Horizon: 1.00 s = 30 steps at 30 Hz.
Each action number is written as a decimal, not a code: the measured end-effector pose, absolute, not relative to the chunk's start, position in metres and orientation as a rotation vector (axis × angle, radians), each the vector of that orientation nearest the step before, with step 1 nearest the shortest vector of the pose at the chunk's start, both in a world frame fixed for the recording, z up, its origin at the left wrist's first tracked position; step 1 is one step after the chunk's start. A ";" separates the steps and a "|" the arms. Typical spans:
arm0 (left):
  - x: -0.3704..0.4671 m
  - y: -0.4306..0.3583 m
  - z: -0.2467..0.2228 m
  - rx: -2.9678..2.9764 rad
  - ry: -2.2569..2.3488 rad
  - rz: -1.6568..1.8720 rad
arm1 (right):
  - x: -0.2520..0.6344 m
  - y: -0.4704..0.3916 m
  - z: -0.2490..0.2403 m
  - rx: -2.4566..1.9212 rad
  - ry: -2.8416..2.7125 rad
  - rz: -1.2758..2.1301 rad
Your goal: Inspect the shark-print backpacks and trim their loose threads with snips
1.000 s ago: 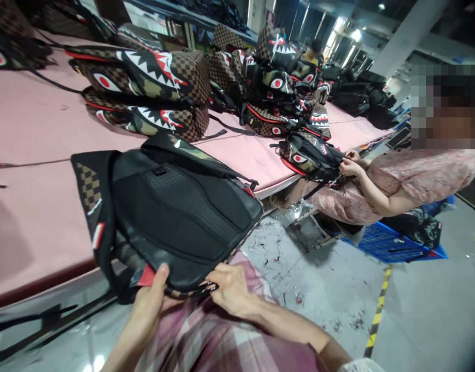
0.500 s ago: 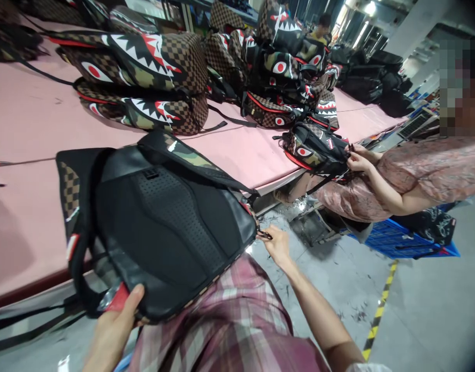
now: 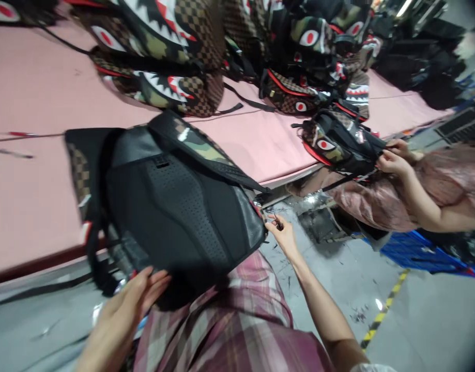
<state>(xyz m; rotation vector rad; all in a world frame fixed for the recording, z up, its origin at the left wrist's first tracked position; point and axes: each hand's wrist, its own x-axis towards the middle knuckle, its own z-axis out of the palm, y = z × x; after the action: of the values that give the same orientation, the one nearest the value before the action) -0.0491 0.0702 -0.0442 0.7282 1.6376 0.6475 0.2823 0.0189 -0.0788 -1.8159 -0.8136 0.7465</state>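
Note:
A black backpack (image 3: 183,206) lies with its padded back panel up, partly on the pink table and partly over my lap. At its lower left edge is my left hand (image 3: 134,294), fingers stretched out and resting against the bag. My right hand (image 3: 284,237) is at the bag's right corner, closed on a small dark tool (image 3: 278,222) that looks like thread snips. The bag's shoulder straps curve over its left and upper sides, and a checkered patch (image 3: 80,173) shows at its left end.
Shark-print backpacks (image 3: 163,90) are piled along the back of the pink table (image 3: 28,206). On the right, a person's hands (image 3: 394,157) work on another backpack (image 3: 334,142). A blue crate (image 3: 411,250) stands on the floor near yellow-black tape (image 3: 384,312). Thin tools lie at the table's left.
The view has shifted, with the piled bags higher in it. My left hand has loosened its thumb-over-edge grip and its fingers now lie extended. The snips in my right hand point more upward.

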 end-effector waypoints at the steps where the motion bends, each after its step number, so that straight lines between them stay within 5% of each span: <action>1: -0.036 0.073 -0.040 0.581 1.599 0.720 | 0.279 0.024 -0.083 -1.780 -0.794 0.763; 9: -0.026 0.095 -0.031 0.586 1.297 0.706 | 0.267 0.035 -0.099 -1.700 -0.671 0.781; 15: -0.035 0.047 -0.038 0.761 1.238 0.209 | 0.264 0.035 -0.095 -1.743 -0.701 0.757; 20: -0.040 0.093 -0.038 0.686 1.495 0.666 | 0.261 0.039 -0.093 -1.764 -0.725 0.731; 23: -0.039 0.112 -0.033 0.307 1.267 0.865 | 0.260 0.038 -0.092 -1.750 -0.733 0.709; 30: -0.027 0.077 -0.042 0.223 1.027 0.679 | 0.261 0.037 -0.093 -1.746 -0.736 0.701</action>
<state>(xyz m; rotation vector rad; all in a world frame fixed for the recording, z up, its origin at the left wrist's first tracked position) -0.0268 0.0767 -0.0421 0.2232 1.0273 0.6785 0.2608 0.0369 -0.0934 -1.7465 -0.7361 0.7014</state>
